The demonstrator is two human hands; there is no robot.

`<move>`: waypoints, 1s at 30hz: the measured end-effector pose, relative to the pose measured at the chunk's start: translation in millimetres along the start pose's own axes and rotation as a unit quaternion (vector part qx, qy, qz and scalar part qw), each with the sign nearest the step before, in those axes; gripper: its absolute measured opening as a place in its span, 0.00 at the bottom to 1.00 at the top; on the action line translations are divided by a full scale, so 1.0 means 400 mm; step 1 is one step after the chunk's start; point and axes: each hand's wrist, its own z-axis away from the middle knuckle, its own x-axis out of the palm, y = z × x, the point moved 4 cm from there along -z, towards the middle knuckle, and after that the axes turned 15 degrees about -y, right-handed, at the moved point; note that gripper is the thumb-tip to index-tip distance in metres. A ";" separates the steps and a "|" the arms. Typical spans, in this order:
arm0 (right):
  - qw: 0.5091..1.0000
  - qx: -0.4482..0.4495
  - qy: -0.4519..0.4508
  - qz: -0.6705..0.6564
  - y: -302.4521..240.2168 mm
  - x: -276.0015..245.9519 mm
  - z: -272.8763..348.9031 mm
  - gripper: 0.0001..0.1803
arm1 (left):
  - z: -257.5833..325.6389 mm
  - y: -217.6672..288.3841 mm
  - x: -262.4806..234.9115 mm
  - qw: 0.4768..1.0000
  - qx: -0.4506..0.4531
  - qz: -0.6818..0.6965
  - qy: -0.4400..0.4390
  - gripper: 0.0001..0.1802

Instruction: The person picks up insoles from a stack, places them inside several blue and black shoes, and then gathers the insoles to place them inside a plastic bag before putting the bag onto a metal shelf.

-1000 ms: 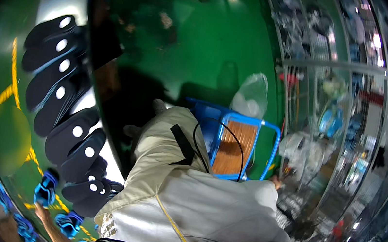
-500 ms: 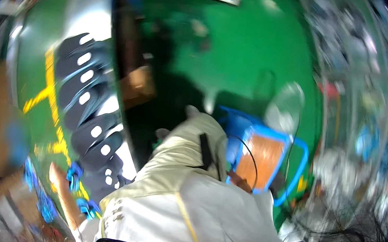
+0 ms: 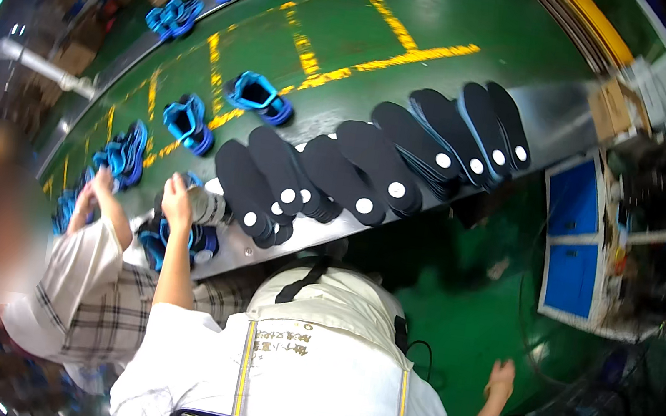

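My left hand point(image 3: 176, 204) is raised at the bench's near left end, fingers drawn together. Against it is a grey-and-white rounded thing point(image 3: 207, 206) whose kind I cannot make out; a black-and-blue shoe upper point(image 3: 204, 243) lies just below. Several stacks of black insoles point(image 3: 373, 159) with white round dots at their heels run along the metal bench point(image 3: 247, 252) to the right of that hand. Low at my right side hangs my right hand point(image 3: 501, 378), fingers stretched out and holding nothing, over the green floor.
At my left sits a co-worker in a plaid garment point(image 3: 113, 310), both hands point(image 3: 95, 192) raised by blue shoe uppers point(image 3: 123, 153). More uppers point(image 3: 259, 97) stand on the yellow-marked green surface point(image 3: 373, 28). A blue-doored cabinet point(image 3: 578, 202) and cardboard box point(image 3: 609, 110) are at the right.
My view has swung left, bringing the co-worker into sight and the blue-framed stool out of it. My left hand has come up beside the grey-and-white thing; my right hand hangs away from my body.
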 end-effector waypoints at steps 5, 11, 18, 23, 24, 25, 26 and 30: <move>0.920 -0.381 0.096 0.000 -0.824 -0.222 -0.054 0.18 | -0.005 0.017 0.097 0.967 0.088 -0.235 -0.052 0.11; 0.737 -0.674 -0.036 0.045 -1.290 -0.007 0.189 0.13 | 0.013 0.021 0.112 0.958 0.199 -0.185 -0.095 0.07; 0.705 -0.688 -0.124 0.117 -1.358 0.172 0.224 0.12 | 0.043 0.067 0.069 0.980 0.126 -0.138 -0.068 0.12; 0.717 -0.674 -0.135 0.117 -1.433 0.246 0.220 0.21 | 0.037 0.065 0.056 0.978 0.171 -0.104 -0.061 0.17; 0.737 -0.650 -0.120 0.142 -1.450 0.270 0.208 0.26 | 0.034 0.068 0.062 0.979 0.168 -0.100 -0.064 0.17; 0.751 -0.624 -0.119 0.182 -1.482 0.289 0.237 0.31 | 0.036 0.064 0.059 0.984 0.138 -0.070 -0.092 0.16; 0.763 -0.596 -0.117 0.222 -1.513 0.307 0.263 0.35 | 0.037 0.059 0.058 0.986 0.107 -0.038 -0.120 0.15; 0.799 -0.531 -0.101 0.264 -1.577 0.372 0.186 0.43 | 0.094 0.181 -0.008 0.970 0.217 -0.049 0.099 0.11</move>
